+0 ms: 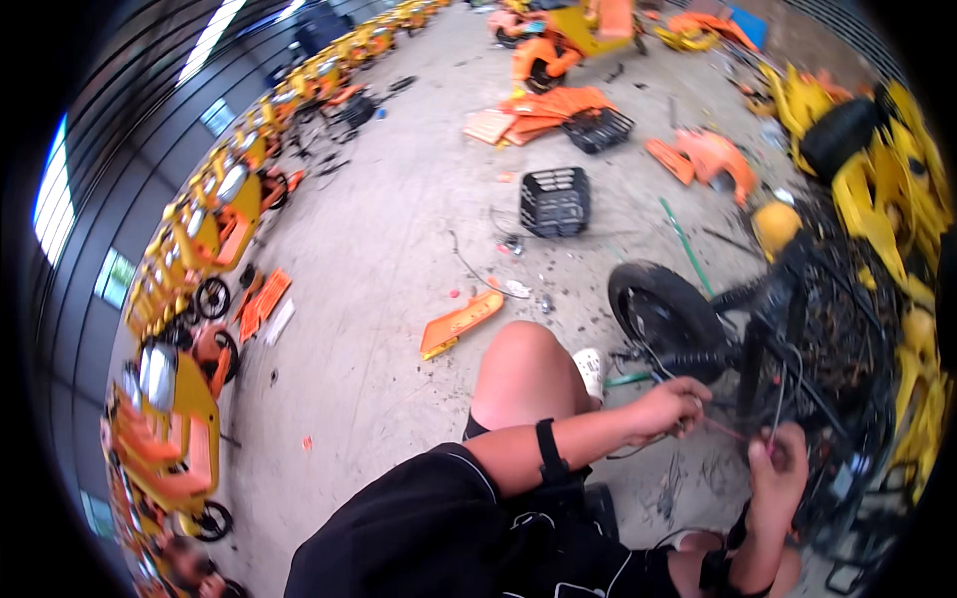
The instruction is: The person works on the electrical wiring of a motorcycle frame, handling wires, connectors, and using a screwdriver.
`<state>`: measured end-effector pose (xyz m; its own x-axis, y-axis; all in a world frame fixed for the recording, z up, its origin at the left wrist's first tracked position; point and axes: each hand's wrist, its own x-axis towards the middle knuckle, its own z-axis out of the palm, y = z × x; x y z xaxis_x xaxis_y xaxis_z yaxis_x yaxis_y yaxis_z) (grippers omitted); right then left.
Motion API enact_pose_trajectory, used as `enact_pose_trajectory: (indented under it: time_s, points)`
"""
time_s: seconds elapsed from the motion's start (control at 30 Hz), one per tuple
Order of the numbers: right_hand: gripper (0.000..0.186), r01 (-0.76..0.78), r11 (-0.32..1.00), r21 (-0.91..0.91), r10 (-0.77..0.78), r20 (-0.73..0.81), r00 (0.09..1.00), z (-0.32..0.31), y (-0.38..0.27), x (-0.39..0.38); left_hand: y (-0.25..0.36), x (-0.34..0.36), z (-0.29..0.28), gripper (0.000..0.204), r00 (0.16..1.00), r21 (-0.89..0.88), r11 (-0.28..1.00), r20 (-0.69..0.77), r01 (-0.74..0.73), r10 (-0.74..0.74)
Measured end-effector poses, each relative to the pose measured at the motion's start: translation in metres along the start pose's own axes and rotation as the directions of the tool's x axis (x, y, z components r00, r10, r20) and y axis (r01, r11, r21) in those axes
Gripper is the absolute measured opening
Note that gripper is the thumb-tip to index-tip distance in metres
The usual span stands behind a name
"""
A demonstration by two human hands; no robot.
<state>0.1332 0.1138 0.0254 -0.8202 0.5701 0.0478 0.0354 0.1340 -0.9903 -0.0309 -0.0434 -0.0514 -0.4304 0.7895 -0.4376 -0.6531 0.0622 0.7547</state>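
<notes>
My left hand (672, 410) is closed in a pinch beside the black scooter frame (755, 369), its fingers round a thin cable. Lower and to the right, my right hand (781, 466) also pinches, thumb against fingers. A thin reddish wire (725, 430) runs between the two hands, and its end near the right fingertips is too small to make out. Just beyond my left hand lies a black wheel (666, 321) with a dark tyre, attached to the stripped frame. A grey cable (781, 394) loops up from near my right hand.
An orange panel (462, 324) lies ahead of my knee, with a black basket (555, 202) farther off. Orange panels (558, 112) are piled beyond it. Yellow body parts (877, 189) heap up at the right. Yellow-orange scooters (164, 429) line the left wall. A green bar (686, 244) lies behind the wheel.
</notes>
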Motion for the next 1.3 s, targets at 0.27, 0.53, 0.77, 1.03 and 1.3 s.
enact_pose_trajectory:
  time_s: [0.27, 0.53, 0.77, 1.03, 1.3]
  points:
    - [0.025, -0.03, 0.994, 0.106, 0.043, -0.116, 0.992, 0.006, -0.003, 0.002, -0.014, 0.001, -0.001, 0.024, 0.997, -0.076, 0.996, 0.047, -0.052, 0.055]
    - [0.017, -0.075, 0.989, 0.128, 0.077, -0.008, 0.997, 0.014, 0.005, 0.005, -0.008, -0.01, 0.003, 0.025, 0.998, -0.064, 0.997, 0.059, -0.032, 0.035]
    - [0.023, -0.041, 0.998, 0.042, 0.038, 0.075, 0.996, 0.005, -0.005, 0.006, -0.003, -0.001, 0.007, 0.023, 0.999, -0.017, 0.999, -0.036, -0.03, 0.03]
    - [0.031, -0.136, 0.955, 0.264, 0.129, 0.046, 0.991, 0.003, 0.001, 0.011, 0.003, -0.011, 0.021, 0.023, 1.0, -0.082, 0.997, 0.02, -0.008, 0.009]
    - [0.022, -0.059, 0.99, 0.127, 0.049, 0.079, 0.996, 0.001, 0.009, 0.011, 0.009, -0.013, 0.021, 0.018, 0.996, -0.106, 0.991, 0.029, -0.084, 0.088]
